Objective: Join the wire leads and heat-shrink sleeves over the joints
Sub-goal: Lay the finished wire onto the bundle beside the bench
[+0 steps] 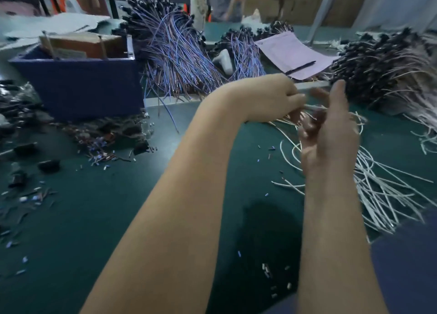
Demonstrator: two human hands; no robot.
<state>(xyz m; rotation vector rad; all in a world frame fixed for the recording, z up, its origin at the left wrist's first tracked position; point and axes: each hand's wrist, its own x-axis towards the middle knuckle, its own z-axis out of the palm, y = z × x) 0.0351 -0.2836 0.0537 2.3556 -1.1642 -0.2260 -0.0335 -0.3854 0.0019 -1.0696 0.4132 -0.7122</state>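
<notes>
Left hand [276,96] pinching white wire [312,106] (lying left-right), right hand [331,134] half-open beside it, grip unclear.

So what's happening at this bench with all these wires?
A person is working on wire leads by hand over a green table. The left hand pinches a thin wire by one end, while the right hand is raised beside it, fingers loosely curled; the blur hides whether it grips anything. Loose white wires lie under the right hand, and bundles of blue and brown leads are heaped behind, next to a blue box.
</notes>
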